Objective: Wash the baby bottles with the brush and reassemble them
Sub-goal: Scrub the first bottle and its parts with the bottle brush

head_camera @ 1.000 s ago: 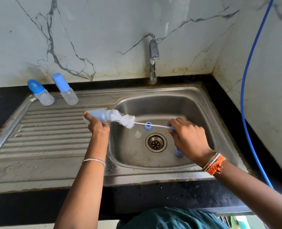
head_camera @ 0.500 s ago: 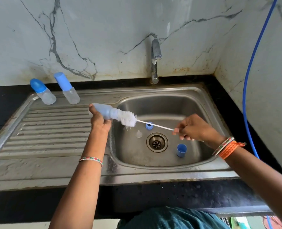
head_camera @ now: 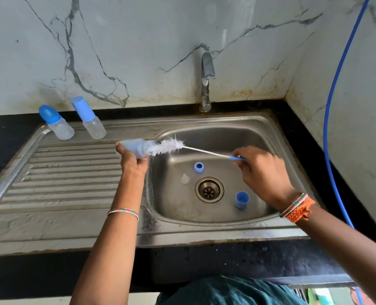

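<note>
Marble-walled steel sink [head_camera: 204, 230]: bottle scrubbing mid-stroke.
The left hand [head_camera: 134, 160] grips the open baby bottle [head_camera: 136, 147] above the basin edge; the right hand [head_camera: 263, 172] pinches the bottle brush [head_camera: 167, 146] handle, its bristles now drawn mostly out of the mouth. Ring, nipple and cap await reassembly.

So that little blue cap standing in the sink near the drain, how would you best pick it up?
Take the small blue cylindrical cap by its rim, coming from above. It stands with its open mouth up on the steel sink floor, clear of the drain, so a pinch grip across the wall, one finger inside, should lift it.
</note>
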